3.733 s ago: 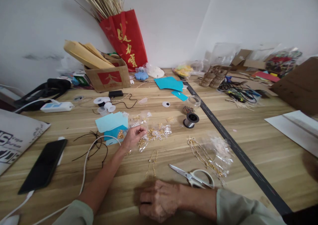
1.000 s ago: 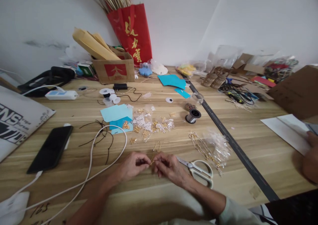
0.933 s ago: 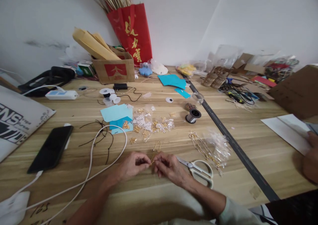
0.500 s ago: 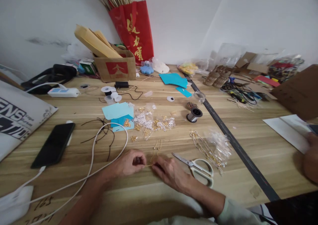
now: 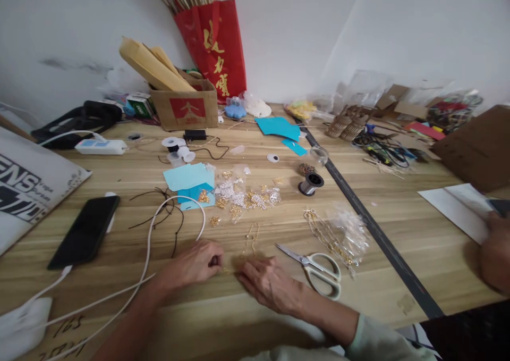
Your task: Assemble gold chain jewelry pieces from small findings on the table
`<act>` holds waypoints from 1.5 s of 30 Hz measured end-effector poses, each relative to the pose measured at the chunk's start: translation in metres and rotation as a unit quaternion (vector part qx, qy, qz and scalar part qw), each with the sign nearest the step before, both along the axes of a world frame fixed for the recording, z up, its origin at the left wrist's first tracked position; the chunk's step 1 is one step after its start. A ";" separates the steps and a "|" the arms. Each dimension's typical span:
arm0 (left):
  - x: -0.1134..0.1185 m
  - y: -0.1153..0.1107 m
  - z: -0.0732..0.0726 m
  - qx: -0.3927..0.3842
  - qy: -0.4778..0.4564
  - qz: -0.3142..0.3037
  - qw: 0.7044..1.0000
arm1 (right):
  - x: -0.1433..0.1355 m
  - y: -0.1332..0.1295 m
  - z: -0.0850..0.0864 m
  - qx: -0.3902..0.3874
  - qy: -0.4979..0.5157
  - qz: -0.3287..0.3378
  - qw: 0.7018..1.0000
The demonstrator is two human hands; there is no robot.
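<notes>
Near the front of the table, my left hand is closed in a pinch, and a tiny gold piece shows at its fingertips, too small to tell whether it is chain or a finding. To its right, my right hand has its fingers pressed together on the near end of a thin gold chain. The chain lies in a loop on the wood beyond the fingers; its held end is hidden. Scissors with white handles lie beside my right hand, blades pointing left.
Gold and silver jewellery findings in small bags lie ahead, by blue cards. A wire spool and several chains are to the right. A white cable loops by my left arm. At far right is another person's hand.
My left hand has moved left, widening the gap between my hands. The gold strand that spanned them no longer does. My right hand has shifted slightly left and down.
</notes>
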State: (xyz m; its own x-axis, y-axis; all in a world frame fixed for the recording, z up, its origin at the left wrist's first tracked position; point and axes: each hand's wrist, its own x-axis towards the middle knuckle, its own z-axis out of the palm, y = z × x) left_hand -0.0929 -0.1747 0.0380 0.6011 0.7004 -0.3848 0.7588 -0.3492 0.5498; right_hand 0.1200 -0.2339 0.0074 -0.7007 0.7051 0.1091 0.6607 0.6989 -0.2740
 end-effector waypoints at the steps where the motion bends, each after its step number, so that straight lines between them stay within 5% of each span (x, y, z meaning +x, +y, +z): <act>1: -0.001 0.000 0.000 0.010 -0.006 0.009 1.000 | 0.002 -0.001 0.004 0.006 -0.004 0.010 1.000; 4: -0.007 -0.001 -0.004 0.006 -0.013 0.028 1.000 | 0.014 -0.002 0.022 0.022 -0.035 0.033 0.999; 8: -0.017 0.001 -0.013 0.012 -0.003 0.023 1.000 | 0.042 0.009 0.048 0.022 -0.095 -0.025 0.995; 12: -0.021 0.003 -0.015 0.040 -0.031 0.013 0.999 | 0.082 0.044 0.066 0.023 -0.163 -0.156 0.974; 18: -0.007 0.009 0.005 0.040 -0.049 0.030 0.998 | 0.134 0.097 0.060 0.032 -0.222 -0.375 0.899; 21: 0.001 0.011 0.011 0.041 -0.059 0.034 0.997 | 0.147 0.108 0.046 0.034 -0.217 -0.412 0.885; 27: 0.012 0.011 0.011 0.047 -0.103 0.016 0.994 | 0.148 0.114 0.030 0.015 -0.176 -0.426 0.887; 40: 0.040 0.015 0.011 0.088 -0.132 -0.027 0.987 | 0.132 0.077 0.061 0.067 0.000 -0.305 0.950; 45: 0.063 0.016 0.013 0.066 -0.235 0.053 0.968 | 0.112 0.052 0.059 0.119 -0.009 -0.230 0.966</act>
